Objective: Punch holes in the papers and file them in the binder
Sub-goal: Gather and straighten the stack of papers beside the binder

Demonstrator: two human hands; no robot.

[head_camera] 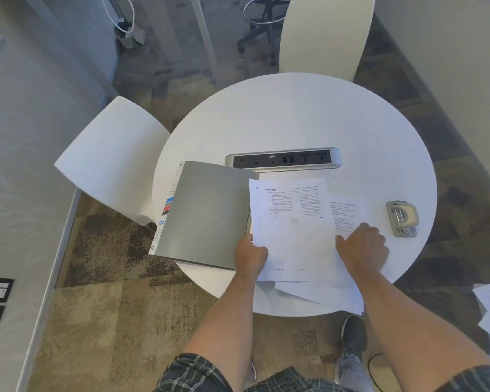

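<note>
Here left hand (250,257) grips papers (290,230); right hand (362,247) presses them.

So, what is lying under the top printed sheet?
Under the top printed sheet, more loose papers fan out toward the table edge. The right hand rests on it. Anything beneath its middle is covered.
</note>
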